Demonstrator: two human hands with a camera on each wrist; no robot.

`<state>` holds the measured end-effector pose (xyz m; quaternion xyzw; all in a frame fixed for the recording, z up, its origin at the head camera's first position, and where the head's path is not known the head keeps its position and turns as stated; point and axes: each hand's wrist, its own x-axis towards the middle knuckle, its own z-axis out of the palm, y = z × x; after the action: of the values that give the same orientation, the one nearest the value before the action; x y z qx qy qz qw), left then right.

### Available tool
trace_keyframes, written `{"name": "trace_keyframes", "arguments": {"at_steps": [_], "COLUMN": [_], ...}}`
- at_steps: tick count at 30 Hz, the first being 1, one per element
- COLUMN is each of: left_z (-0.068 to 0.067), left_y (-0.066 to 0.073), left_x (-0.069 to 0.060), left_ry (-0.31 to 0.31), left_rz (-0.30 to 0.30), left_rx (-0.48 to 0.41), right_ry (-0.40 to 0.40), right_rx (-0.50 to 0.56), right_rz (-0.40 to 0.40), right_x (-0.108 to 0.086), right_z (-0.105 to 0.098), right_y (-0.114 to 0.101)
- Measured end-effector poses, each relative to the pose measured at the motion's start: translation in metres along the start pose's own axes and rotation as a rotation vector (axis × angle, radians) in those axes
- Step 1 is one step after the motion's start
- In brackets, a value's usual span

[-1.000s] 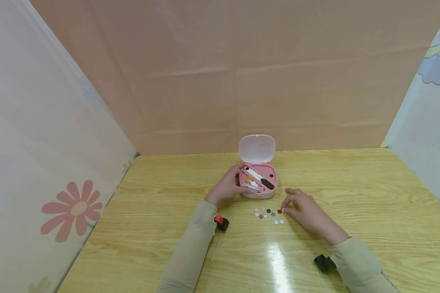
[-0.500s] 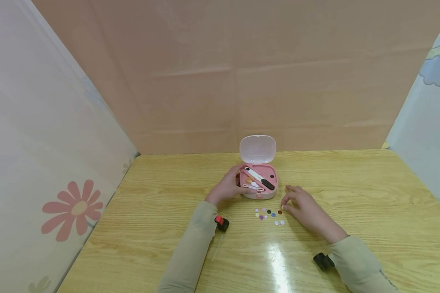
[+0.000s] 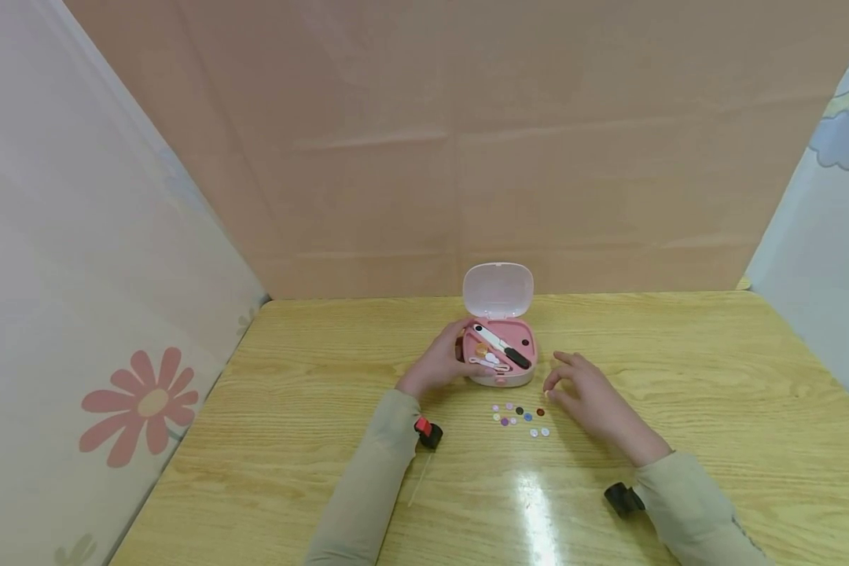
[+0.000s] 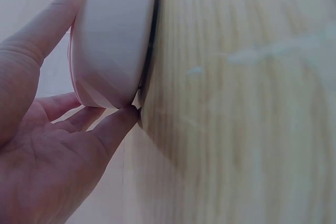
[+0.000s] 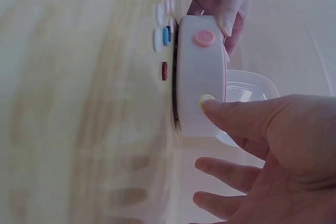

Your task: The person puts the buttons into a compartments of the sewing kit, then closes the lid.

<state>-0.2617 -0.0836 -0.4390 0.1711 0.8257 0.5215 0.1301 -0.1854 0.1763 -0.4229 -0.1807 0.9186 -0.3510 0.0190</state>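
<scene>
My left hand (image 3: 439, 363) grips the left side of a pink-and-white sewing box (image 3: 512, 379), thumb at its front edge and fingers along its side. The clear lid (image 3: 498, 289) stands raised. Inside lie a white-and-black slim tool (image 3: 501, 346), a small dark button (image 3: 525, 343), a white cord (image 3: 490, 365) and an orange round piece (image 3: 482, 349). My right hand (image 3: 594, 401) pinches a small yellow button (image 5: 207, 99) between thumb and forefinger, above the table just right of the box. Its other fingers are spread.
Several loose buttons lie in front of the box, among them a red button (image 3: 541, 412), a blue button (image 3: 527, 417) and a purple button (image 3: 505, 422). They rest on a wooden table (image 3: 290, 440), with a beige curtain-like sheet (image 3: 368, 157) behind it.
My right hand has lifted the yellow button off the table beside the red one and moved slightly up and away from the other buttons. My left hand stays on the box.
</scene>
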Motion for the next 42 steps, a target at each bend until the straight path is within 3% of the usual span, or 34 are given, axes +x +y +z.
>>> {"name": "trace_keyframes", "arguments": {"at_steps": [15, 22, 42], "left_z": [-0.001, 0.001, 0.001], "left_y": [-0.006, -0.006, 0.001], "left_x": [0.003, 0.002, 0.000], "left_ry": [0.006, -0.005, -0.010], "left_rz": [0.017, -0.028, 0.021], "left_rx": [-0.011, 0.002, -0.006], "right_ry": [0.052, 0.056, 0.068], "right_rx": [-0.029, -0.029, -0.026], "right_rz": [-0.032, -0.032, 0.016], "right_x": [0.027, 0.038, 0.058], "right_z": [-0.012, -0.015, -0.012], "right_y": [-0.003, -0.003, 0.001]}}
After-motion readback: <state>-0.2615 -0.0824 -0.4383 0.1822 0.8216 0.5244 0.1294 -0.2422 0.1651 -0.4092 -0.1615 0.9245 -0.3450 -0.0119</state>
